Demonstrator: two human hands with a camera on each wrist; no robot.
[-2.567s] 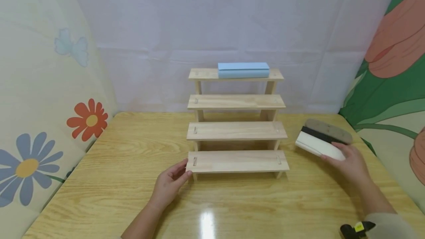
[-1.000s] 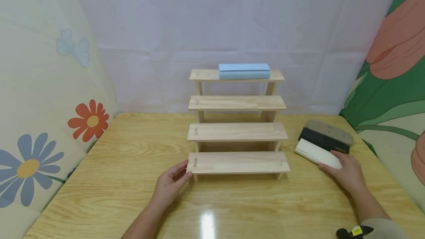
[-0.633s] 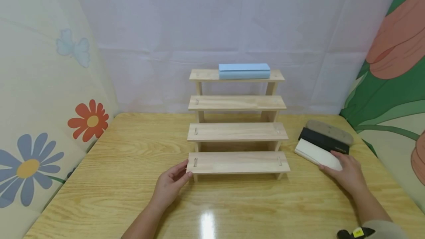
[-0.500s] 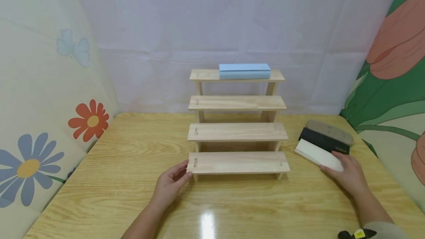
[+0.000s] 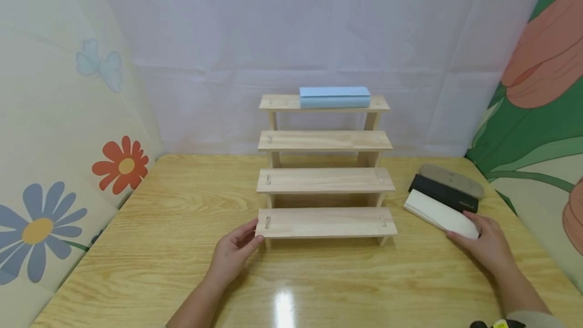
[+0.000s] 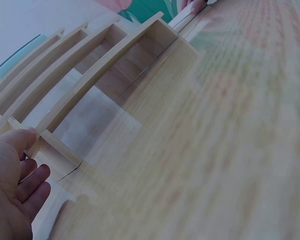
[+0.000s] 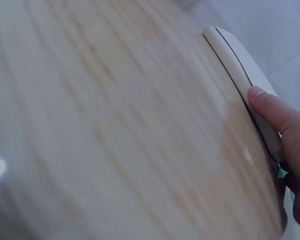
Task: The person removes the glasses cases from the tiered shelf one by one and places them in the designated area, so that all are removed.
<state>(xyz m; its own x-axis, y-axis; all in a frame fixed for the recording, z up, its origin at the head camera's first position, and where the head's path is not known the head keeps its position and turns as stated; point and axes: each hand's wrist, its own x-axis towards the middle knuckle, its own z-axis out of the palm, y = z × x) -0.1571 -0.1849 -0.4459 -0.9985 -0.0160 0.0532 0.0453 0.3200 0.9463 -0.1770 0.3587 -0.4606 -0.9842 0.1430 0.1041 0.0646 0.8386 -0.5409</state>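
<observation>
A stepped wooden display stand point(image 5: 325, 179) is in the middle of the table. My left hand point(image 5: 233, 254) holds the left end of its lowest step, thumb at the front corner; in the left wrist view the other fingers point(image 6: 34, 187) curl loosely beside the stand's leg. To the right, a white glasses case point(image 5: 439, 212) lies slantwise on the table. My right hand point(image 5: 487, 244) grips its near end, and in the right wrist view the thumb point(image 7: 270, 107) lies along its side. A light blue glasses case point(image 5: 334, 97) sits on the top step.
Just behind the white case lie a black case point(image 5: 444, 194) and a grey-brown case point(image 5: 451, 180), side by side. White cloth point(image 5: 218, 29) hangs behind the wood-grain table point(image 5: 196, 186), with flower-printed cloth at both sides.
The white case has been laid down in front of the black one, uncovering more of it. My right hand has since shifted toward the case's near right end. My left hand stays put.
</observation>
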